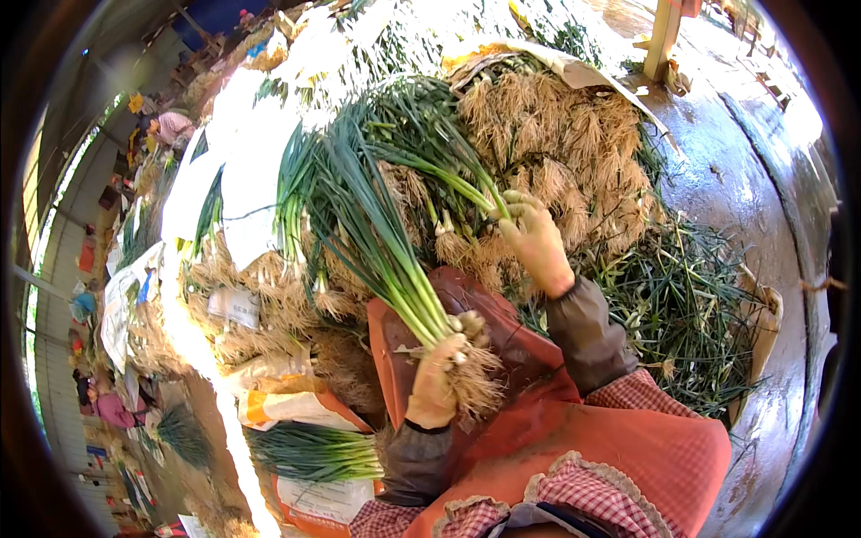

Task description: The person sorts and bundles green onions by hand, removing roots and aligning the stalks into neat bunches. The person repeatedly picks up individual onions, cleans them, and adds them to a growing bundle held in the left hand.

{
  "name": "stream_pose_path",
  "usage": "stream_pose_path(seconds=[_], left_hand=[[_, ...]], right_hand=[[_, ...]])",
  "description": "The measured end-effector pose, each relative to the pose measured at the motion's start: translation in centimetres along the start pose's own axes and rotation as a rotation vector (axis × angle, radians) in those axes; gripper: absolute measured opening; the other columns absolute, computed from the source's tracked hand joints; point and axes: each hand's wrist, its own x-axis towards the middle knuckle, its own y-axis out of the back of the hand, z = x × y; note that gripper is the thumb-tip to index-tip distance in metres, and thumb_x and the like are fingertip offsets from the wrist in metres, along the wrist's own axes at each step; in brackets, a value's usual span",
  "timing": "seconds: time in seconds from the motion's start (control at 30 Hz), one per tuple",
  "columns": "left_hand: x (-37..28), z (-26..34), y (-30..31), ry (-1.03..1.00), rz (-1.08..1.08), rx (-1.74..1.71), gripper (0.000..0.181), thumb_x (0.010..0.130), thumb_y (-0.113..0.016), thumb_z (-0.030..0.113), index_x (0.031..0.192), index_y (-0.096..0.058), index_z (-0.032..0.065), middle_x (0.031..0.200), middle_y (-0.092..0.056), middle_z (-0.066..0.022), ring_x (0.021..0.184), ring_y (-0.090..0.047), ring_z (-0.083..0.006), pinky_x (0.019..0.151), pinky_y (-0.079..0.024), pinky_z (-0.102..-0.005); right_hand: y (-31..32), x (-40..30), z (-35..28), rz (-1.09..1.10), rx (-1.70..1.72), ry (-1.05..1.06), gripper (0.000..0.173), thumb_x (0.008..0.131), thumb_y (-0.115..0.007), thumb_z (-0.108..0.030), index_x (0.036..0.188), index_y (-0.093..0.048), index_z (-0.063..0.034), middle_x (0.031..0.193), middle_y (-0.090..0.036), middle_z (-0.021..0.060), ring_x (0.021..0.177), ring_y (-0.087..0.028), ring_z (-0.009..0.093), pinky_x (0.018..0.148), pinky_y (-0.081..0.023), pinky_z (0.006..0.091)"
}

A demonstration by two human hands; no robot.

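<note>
My left hand [434, 390], in a soiled light glove, grips a bunch of green onions [390, 255] near its bulbs. The bunch's pale roots [476, 383] hang over my red apron [572, 444], and its leaves point up and away. In my right hand [536, 249], also gloved, are one or two green onion stalks [471, 191], pinched between thumb and fingers. Their leaves reach left over the heap. Just beyond that hand lies a big pile of green onions with tan roots [551, 128] facing me.
Loose green leaves and trimmings [679, 309] are piled on my right, beside a wet floor [760, 235]. At left lie more onions with roots [262, 296] and a finished-looking bundle [316, 450] on a printed sack [326, 501]. A wooden post [662, 40] stands far right. Other people [114, 407] sit at far left.
</note>
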Motion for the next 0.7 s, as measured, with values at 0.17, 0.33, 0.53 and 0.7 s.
stream_pose_path(seconds=[0.17, 0.33, 0.53, 0.7], left_hand=[[0.1, -5.1, 2.8, 0.109, 0.061, -0.02, 0.028, 0.091, -0.064, 0.008, 0.118, -0.058, 0.006, 0.09, -0.061, -0.0038, 0.082, -0.061, -0.014, 0.077, -0.052, -0.0263], [-1.1, -3.7, 5.5, 0.095, 0.03, -0.021, 0.023, 0.092, -0.061, 0.009, 0.114, -0.057, 0.003, 0.11, -0.065, -0.0107, 0.102, -0.063, -0.0213, 0.094, -0.051, -0.0308], [-2.7, -1.1, 6.4, 0.012, -0.205, -0.376, 0.024, 0.085, -0.068, 0.006, 0.102, -0.051, 0.0111, 0.104, -0.053, -0.0059, 0.1, -0.056, -0.021, 0.086, -0.054, -0.0357], [-1.8, -0.8, 6.5, -0.008, -0.235, -0.468, 0.022, 0.087, -0.066, 0.006, 0.103, -0.051, 0.0097, 0.106, -0.054, -0.008, 0.101, -0.056, -0.0242, 0.082, -0.058, -0.0385]], right_hand=[[-2.2, -8.4, -0.7, -0.412, 0.19, 0.117, 0.029, 0.095, -0.063, -0.023, 0.113, -0.069, 0.0, 0.125, -0.062, 0.0217, 0.121, -0.056, 0.035, 0.105, -0.042, 0.0425], [-1.9, -10.6, 10.1, -0.237, -0.069, -0.038, 0.031, 0.093, -0.064, -0.025, 0.114, -0.069, -0.0025, 0.118, -0.067, 0.0191, 0.114, -0.061, 0.034, 0.101, -0.046, 0.0402], [4.2, -17.4, 16.4, -0.439, -0.296, -0.474, 0.039, 0.09, -0.067, -0.035, 0.118, -0.069, -0.0082, 0.119, -0.066, 0.0179, 0.11, -0.064, 0.036, 0.091, -0.052, 0.042], [3.6, -12.3, -4.0, -0.545, 0.248, -0.157, 0.055, 0.088, -0.069, -0.004, 0.141, -0.053, -0.0111, 0.133, -0.058, 0.0109, 0.08, -0.062, 0.014, 0.078, -0.054, 0.0292]])
